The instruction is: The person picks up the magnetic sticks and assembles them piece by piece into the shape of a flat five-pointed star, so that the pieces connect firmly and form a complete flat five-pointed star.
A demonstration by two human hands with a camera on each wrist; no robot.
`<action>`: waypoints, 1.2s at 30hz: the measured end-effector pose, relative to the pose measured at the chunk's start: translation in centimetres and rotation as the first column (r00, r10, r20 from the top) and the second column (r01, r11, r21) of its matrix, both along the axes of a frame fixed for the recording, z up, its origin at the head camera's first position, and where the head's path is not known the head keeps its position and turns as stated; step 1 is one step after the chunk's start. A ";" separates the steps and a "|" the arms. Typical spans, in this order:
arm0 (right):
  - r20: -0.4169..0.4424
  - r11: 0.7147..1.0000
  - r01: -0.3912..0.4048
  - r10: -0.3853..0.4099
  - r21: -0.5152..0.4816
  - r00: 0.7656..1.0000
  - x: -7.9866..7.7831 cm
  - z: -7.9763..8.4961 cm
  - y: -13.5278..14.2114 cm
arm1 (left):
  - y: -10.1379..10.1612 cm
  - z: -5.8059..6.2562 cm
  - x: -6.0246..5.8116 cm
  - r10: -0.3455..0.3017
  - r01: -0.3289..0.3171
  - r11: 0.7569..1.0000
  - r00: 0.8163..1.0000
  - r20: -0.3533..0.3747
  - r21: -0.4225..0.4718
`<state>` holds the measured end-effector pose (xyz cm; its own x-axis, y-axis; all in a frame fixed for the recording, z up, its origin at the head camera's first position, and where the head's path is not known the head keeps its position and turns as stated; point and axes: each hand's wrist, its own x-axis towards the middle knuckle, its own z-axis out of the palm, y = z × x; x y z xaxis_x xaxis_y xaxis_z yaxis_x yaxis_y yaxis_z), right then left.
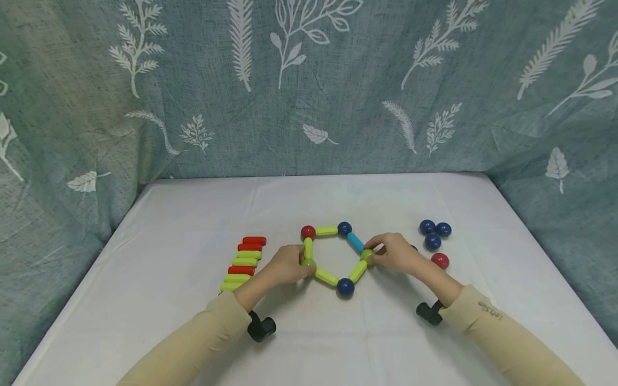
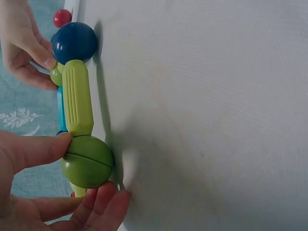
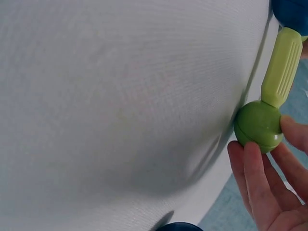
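Observation:
A closed five-sided ring of balls and rods lies on the white table. My left hand holds its left green ball, thumb on one side and fingertips on the other. On the right, the fingers of my right hand pinch another green ball. Yellow-green rods and one light blue rod join the balls. A dark blue ball forms the near corner. At the far side sit a red ball and a second dark blue ball.
Left of the ring lies a column of loose red rods and yellow-green rods, partly behind my left forearm. Several loose dark blue balls and a red ball sit at the right. A leaf-patterned curtain hangs behind the table.

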<state>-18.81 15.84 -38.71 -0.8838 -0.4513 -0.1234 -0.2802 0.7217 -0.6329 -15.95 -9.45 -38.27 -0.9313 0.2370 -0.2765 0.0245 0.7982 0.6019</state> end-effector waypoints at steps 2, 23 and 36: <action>-0.005 1.000 0.005 -0.005 -0.001 1.000 0.1 -0.1 0.0 | 0.0 0.0 0.0 -0.005 0.005 1.000 1.000 0.002 0.004; -0.009 0.999 0.041 -0.042 -0.008 0.999 1.3 -0.1 -0.4 | -1.0 -0.1 -1.5 -0.116 0.118 0.993 0.991 0.064 -0.027; -0.003 0.999 0.042 -0.042 -0.012 0.999 1.7 -0.1 -0.7 | -5.3 2.3 -2.6 -0.093 0.077 0.985 0.990 -0.107 -0.152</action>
<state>-17.16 15.19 -38.82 -0.9023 -0.4155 -0.1152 -0.2520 0.7251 -0.6409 -18.60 -14.75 -35.96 -0.9368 0.2812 -0.2082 0.1573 0.8701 0.4672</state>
